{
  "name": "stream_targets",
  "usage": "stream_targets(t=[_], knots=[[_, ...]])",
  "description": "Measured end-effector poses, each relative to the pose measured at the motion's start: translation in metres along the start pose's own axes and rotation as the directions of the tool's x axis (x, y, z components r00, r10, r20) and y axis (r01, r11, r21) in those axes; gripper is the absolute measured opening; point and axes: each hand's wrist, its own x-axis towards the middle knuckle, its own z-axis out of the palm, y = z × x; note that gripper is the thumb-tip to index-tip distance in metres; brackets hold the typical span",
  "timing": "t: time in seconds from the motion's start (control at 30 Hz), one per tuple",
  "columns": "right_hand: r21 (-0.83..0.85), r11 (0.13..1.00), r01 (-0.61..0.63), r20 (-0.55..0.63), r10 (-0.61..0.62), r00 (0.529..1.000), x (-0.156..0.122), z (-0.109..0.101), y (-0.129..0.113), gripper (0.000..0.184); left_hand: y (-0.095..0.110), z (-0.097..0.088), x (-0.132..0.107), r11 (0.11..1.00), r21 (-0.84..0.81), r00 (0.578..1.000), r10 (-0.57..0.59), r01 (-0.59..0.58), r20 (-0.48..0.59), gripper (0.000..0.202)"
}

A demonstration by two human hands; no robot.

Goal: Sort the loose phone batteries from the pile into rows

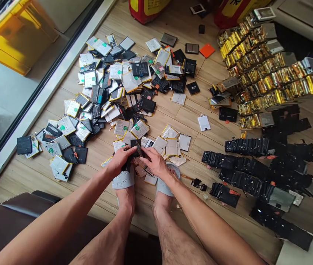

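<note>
Between my feet, my left hand (120,159) is closed around some flat black phone batteries (135,142). My right hand (156,162) meets it from the other side, its thumb and fingers closed on the edge of a thin dark battery (139,148). How many pieces the hands hold is hard to make out. Just beyond them lies a small group of white and silver phone batteries (171,146) with yellow edges. Farther off spreads a large loose heap of mixed white and black batteries (130,81).
Rows of gold-edged batteries (272,79) stand on edge at the right, with rows of black ones (245,184) nearer. Red and yellow containers (149,9) stand at the back. A yellow crate (18,40) sits beyond the door track (39,99). Grey slippers (123,179) are on my feet.
</note>
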Motion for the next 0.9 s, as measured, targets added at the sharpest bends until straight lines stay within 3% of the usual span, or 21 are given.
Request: stream_targets(t=[0.1,0.17,0.23,0.3,0.4,0.5,0.6,0.67,0.77,0.9], knots=[[0.043,0.992,-0.122,-0.016,0.123,0.992,0.002,0.001,0.006,0.027,-0.005,0.001,0.003,0.984,0.176,0.995,0.040,-0.024,-0.087,0.025],[0.226,0.933,-0.279,-0.018,0.291,0.957,0.005,0.001,0.009,0.034,-0.007,-0.001,0.006,0.980,0.199,0.993,0.036,-0.013,-0.113,0.028],[0.513,0.779,-0.360,0.007,0.416,0.909,0.006,-0.002,0.011,0.038,-0.008,-0.005,0.007,0.984,0.180,0.992,0.024,-0.002,-0.124,0.038],[0.719,0.602,-0.347,0.038,0.464,0.885,0.005,-0.009,0.012,0.039,-0.005,-0.009,0.007,0.987,0.163,0.991,0.023,-0.001,-0.135,0.046],[0.794,0.516,-0.323,0.057,0.465,0.884,0.000,-0.022,0.010,0.044,0.007,-0.016,0.005,0.992,0.118,0.977,0.061,-0.037,-0.206,0.047],[0.723,0.602,-0.339,0.004,0.487,0.874,-0.004,-0.034,0.005,0.039,0.024,-0.024,0.004,0.989,-0.125,0.975,0.053,-0.081,-0.214,0.042],[0.417,0.830,-0.370,-0.103,0.448,0.888,-0.006,-0.049,-0.003,0.025,0.036,-0.030,0.000,0.901,-0.432,1.000,0.025,-0.022,0.000,0.037],[0.198,0.922,-0.333,-0.179,0.368,0.912,-0.007,-0.061,-0.012,0.023,0.039,-0.032,-0.003,0.859,-0.509,0.991,0.022,0.050,0.133,0.042],[0.137,0.955,-0.262,-0.243,0.289,0.926,-0.009,-0.077,-0.028,0.025,0.036,-0.029,-0.010,0.837,-0.533,0.969,0.012,0.126,0.249,0.051],[0.164,0.927,-0.336,-0.227,0.367,0.902,-0.008,-0.076,-0.044,0.026,0.028,-0.018,-0.017,0.850,-0.520,0.951,0.089,0.082,0.296,0.059]])
